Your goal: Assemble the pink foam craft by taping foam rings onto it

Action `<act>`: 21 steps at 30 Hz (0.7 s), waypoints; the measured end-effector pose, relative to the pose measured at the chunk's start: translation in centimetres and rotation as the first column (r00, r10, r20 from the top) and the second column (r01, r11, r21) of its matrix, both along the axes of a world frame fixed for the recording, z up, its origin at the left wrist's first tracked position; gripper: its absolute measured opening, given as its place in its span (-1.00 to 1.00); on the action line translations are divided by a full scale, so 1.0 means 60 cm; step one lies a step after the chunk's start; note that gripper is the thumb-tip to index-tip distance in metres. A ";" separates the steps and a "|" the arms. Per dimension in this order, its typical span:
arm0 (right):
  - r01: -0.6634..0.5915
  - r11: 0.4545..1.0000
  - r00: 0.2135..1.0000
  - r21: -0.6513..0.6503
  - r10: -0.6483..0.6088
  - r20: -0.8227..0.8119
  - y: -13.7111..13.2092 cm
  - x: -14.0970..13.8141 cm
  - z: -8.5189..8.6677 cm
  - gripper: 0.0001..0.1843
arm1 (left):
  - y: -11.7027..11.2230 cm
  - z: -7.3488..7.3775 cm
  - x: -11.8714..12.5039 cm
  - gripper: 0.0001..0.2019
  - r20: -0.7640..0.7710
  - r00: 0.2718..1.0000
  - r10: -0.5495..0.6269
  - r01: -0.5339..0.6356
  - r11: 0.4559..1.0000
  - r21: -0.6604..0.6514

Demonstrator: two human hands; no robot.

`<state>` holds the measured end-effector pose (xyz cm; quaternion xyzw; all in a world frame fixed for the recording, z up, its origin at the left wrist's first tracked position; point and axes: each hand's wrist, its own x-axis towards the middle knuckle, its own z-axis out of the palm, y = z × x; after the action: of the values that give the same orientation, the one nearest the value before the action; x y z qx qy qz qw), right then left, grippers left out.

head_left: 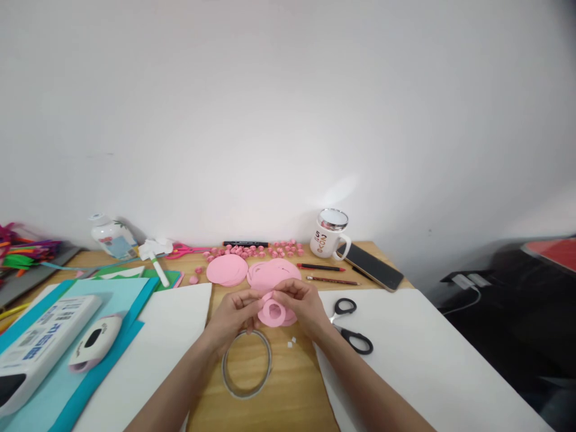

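Both my hands meet above the middle of the wooden table, pinching one coiled pink paper spiral. My left hand grips its left edge with curled fingers. My right hand pinches its top and right side. Just behind lie flat pink paper circles and cut pink spirals. Several small pink rolled paper roses are scattered near the wall. A ring of clear tape lies on the wood under my left wrist.
Black scissors rest on a white sheet at right. A white mug, a phone, pencils and a black marker sit behind. At left: teal paper, a paper punch, a white box, a glue bottle.
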<state>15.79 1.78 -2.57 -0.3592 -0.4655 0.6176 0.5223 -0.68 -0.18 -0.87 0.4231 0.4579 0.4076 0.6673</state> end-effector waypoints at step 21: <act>-0.063 0.997 0.996 -0.034 0.060 -0.064 0.002 0.001 -0.007 -0.80 | -0.003 0.009 0.002 -0.70 0.129 0.992 0.015 -0.006 0.998 -0.064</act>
<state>15.88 1.88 -3.02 -0.3344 -0.4486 0.6526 0.5109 -0.58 -0.39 -0.31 0.3720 0.4285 0.4229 0.7065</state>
